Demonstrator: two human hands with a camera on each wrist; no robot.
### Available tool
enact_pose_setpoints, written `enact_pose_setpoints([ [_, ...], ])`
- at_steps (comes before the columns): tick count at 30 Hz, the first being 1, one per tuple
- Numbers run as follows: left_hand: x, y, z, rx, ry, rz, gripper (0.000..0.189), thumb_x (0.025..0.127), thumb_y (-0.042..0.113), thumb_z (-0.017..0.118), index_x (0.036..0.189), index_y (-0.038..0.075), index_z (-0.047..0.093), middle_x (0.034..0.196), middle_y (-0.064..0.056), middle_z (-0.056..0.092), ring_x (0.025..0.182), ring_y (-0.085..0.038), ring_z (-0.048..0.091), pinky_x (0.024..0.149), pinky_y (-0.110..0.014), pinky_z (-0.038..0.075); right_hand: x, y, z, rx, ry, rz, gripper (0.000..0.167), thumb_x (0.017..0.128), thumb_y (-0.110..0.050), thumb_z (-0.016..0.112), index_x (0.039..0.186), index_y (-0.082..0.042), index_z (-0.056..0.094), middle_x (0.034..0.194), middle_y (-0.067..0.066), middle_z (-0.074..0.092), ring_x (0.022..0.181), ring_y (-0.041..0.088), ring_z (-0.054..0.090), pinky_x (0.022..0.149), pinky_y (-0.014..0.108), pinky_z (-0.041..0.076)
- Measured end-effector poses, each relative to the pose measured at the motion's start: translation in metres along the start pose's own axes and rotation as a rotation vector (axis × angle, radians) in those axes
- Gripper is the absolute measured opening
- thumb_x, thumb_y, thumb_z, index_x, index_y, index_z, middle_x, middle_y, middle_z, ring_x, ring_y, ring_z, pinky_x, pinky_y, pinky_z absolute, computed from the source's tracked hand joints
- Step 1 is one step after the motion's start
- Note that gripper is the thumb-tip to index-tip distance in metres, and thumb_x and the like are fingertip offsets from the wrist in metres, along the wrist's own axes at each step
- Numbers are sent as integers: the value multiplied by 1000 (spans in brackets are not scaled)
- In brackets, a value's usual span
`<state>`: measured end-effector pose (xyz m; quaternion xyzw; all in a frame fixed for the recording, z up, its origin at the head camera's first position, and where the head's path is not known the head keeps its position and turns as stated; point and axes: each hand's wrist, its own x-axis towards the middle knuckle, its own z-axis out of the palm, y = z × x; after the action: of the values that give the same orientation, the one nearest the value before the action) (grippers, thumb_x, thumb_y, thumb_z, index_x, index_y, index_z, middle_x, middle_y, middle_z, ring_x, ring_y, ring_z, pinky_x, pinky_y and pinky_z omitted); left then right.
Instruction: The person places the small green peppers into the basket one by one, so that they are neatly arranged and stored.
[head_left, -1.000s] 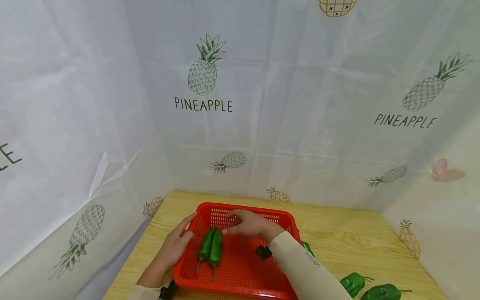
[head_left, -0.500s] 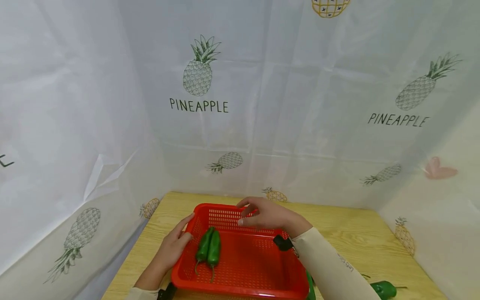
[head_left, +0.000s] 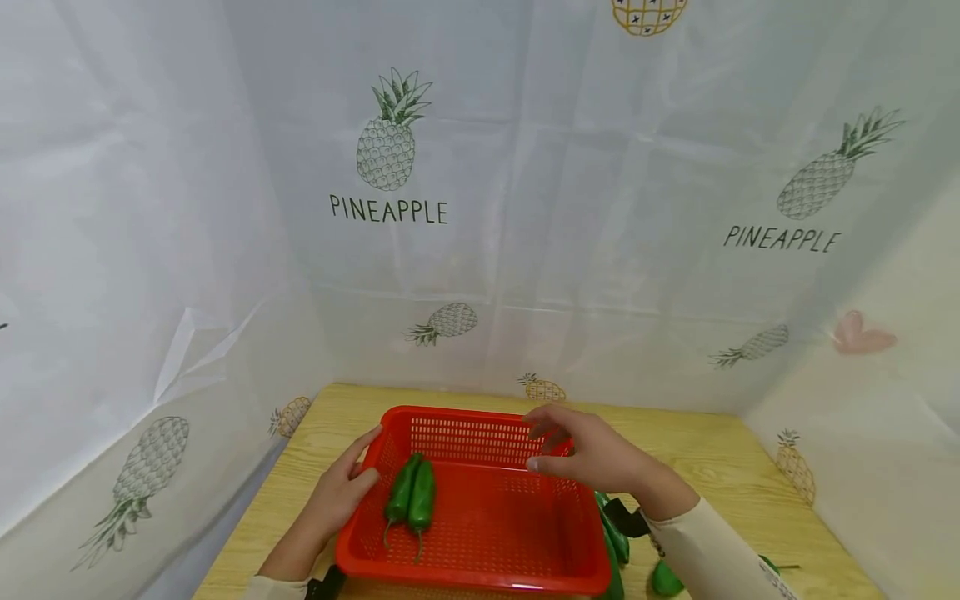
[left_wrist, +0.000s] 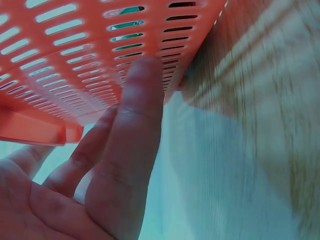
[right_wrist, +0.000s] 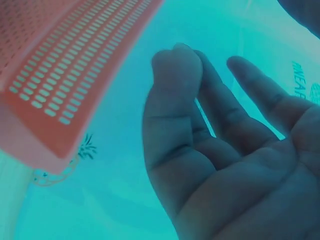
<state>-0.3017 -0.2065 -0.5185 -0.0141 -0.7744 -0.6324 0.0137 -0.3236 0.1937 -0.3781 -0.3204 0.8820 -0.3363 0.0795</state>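
A red slotted plastic basket [head_left: 480, 581] stands on the table with two long green peppers [head_left: 422, 496] lying side by side at its left. My left hand [head_left: 333, 500] rests against the basket's left side near the rim; the left wrist view shows its fingers extended along the slotted outer wall [left_wrist: 85, 65]. Over the basket's right rim hovers my right hand [head_left: 600, 450], with fingers loosely bent and nothing in them. In the right wrist view that hand [right_wrist: 225, 165] is apart from the basket [right_wrist: 55, 135].
More green peppers [head_left: 615, 537] lie just right of the basket, partly hidden by the right arm. Another green pepper [head_left: 666, 577] sits farther right on the wooden table [head_left: 697, 450]. White pineapple-print sheeting [head_left: 495, 250] encloses the back and sides.
My right hand has moved from inside the basket, near the two peppers, out rightward to the right rim. The left hand stays at the basket's left side, and the view has shifted slightly.
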Motion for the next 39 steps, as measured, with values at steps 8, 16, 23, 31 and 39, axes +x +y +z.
enact_pose_setpoints([
  [8, 0, -2, -1, -27, -38, 8, 67, 101, 12, 57, 164, 28, 39, 122, -24, 70, 88, -34, 76, 66, -45, 65, -35, 14, 0, 89, 78, 4, 53, 96, -37, 79, 143, -25, 59, 133, -3, 65, 114, 32, 65, 81, 35, 60],
  [16, 1, -2, -2, -48, -36, -4, 68, 101, 11, 58, 164, 25, 38, 123, -25, 70, 88, -36, 76, 65, -48, 65, -68, 44, 3, 189, 222, 12, 50, 100, -28, 75, 146, -21, 57, 135, 10, 65, 114, 33, 67, 85, 34, 62],
  [23, 0, 0, 1, -53, -44, -10, 69, 100, 10, 58, 164, 27, 38, 121, -26, 70, 89, -36, 76, 67, -48, 65, -89, 82, 15, 263, 374, 64, 40, 107, -20, 63, 146, -15, 58, 131, 9, 69, 113, 20, 71, 82, 35, 62],
  [31, 1, -2, -1, -47, -33, -3, 68, 101, 10, 57, 165, 26, 38, 123, -25, 70, 89, -37, 76, 66, -48, 65, -102, 113, 34, 331, 423, 93, 41, 106, -14, 64, 147, -10, 57, 132, 15, 67, 113, 19, 70, 84, 32, 62],
  [39, 3, -2, 0, -52, -58, -5, 69, 102, 11, 56, 165, 28, 36, 122, -25, 69, 88, -37, 76, 66, -48, 65, -103, 133, 43, 243, 501, 210, 46, 103, -26, 71, 145, -15, 57, 134, 13, 67, 113, 22, 71, 86, 26, 59],
])
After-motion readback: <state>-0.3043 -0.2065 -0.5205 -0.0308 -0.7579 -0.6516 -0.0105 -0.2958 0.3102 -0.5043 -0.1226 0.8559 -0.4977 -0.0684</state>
